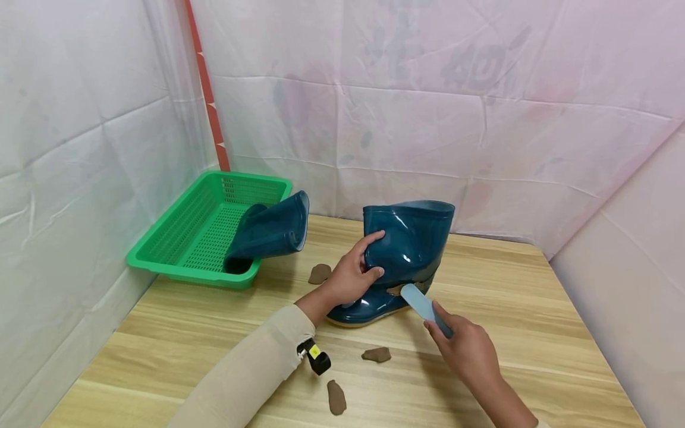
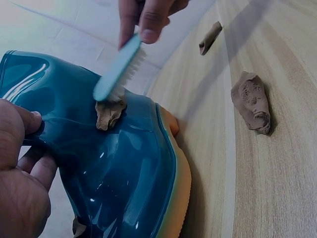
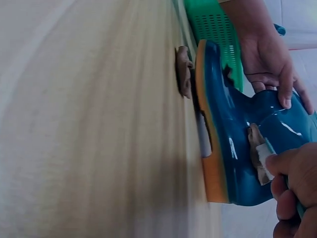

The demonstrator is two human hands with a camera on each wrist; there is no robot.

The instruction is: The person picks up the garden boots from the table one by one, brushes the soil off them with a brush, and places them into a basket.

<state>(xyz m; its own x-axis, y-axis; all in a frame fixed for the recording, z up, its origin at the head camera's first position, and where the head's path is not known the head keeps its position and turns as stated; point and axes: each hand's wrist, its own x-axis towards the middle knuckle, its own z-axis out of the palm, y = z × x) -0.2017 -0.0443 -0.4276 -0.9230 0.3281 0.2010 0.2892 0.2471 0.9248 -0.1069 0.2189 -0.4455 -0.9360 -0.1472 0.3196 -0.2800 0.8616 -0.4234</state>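
A glossy blue rain boot [image 1: 412, 244] stands on the table with its toe pointing left. My left hand [image 1: 350, 276] grips the front of its shaft just above the instep, thumb on the near side. In my right hand [image 1: 471, 348] is a light-blue scrub brush [image 1: 420, 303], held by its handle. Its white bristles [image 3: 265, 156] meet a brown, mud-like lump [image 2: 109, 114] stuck to the boot's side near the ankle. Another bit of brown matter [image 2: 78, 227] shows lower on the boot in the left wrist view.
A second blue boot [image 1: 273, 226] leans inside a green plastic basket [image 1: 187, 271] at the left, its shaft over the rim. Brown lumps lie on the wooden table: one lump [image 1: 320, 273] behind my left wrist, another [image 1: 377, 355] in front of the boot, a third [image 1: 336, 397] nearer me.
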